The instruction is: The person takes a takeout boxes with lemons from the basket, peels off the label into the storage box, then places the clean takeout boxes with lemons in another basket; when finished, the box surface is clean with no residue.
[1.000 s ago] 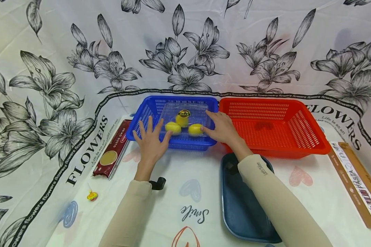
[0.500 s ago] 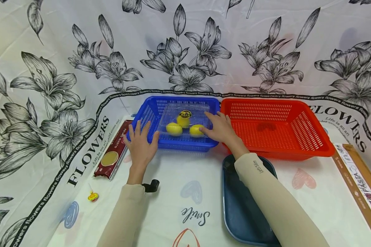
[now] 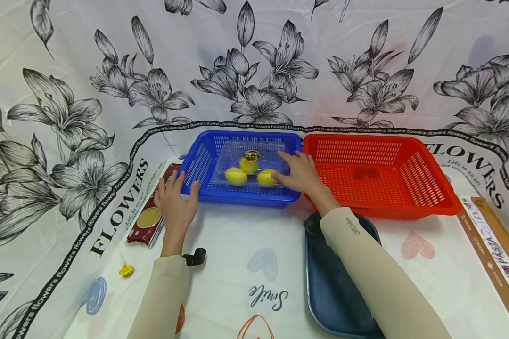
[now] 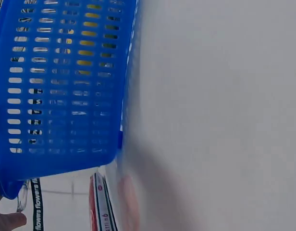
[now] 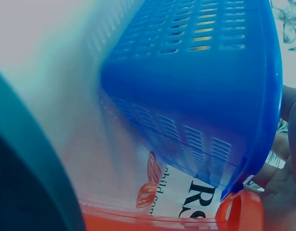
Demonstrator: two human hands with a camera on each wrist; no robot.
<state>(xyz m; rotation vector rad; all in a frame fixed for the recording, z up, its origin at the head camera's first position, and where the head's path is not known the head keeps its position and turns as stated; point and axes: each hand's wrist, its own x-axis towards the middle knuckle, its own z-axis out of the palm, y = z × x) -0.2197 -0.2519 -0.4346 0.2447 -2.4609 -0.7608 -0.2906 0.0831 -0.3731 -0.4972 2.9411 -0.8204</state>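
A blue plastic basket (image 3: 237,197) stands at the back middle. Inside it lies a clear plastic box (image 3: 226,157) with three yellow, lemon-like fruits (image 3: 236,176) and a black round label. My left hand (image 3: 177,202) is at the basket's front left corner, fingers loosely extended; the left wrist view shows only fingertips (image 4: 9,221) beside the rim. My right hand (image 3: 301,175) reaches over the basket's right rim, its fingers extended at the box's right edge. Whether those fingertips touch the box is hard to tell. In the right wrist view, the right hand (image 5: 277,178) is partly cut off beyond the rim.
A red basket (image 3: 407,210) stands right beside the blue one. A dark blue tray (image 3: 339,287) lies under my right forearm. On the left are a dark red packet (image 3: 146,221) and a small yellow-red trinket (image 3: 126,270). A brown pasta box (image 3: 488,254) lies far right.
My left hand has moved left and slightly down, from over the basket's front left part to its corner. The right hand stays nearly in place; the clear box has shifted slightly left.
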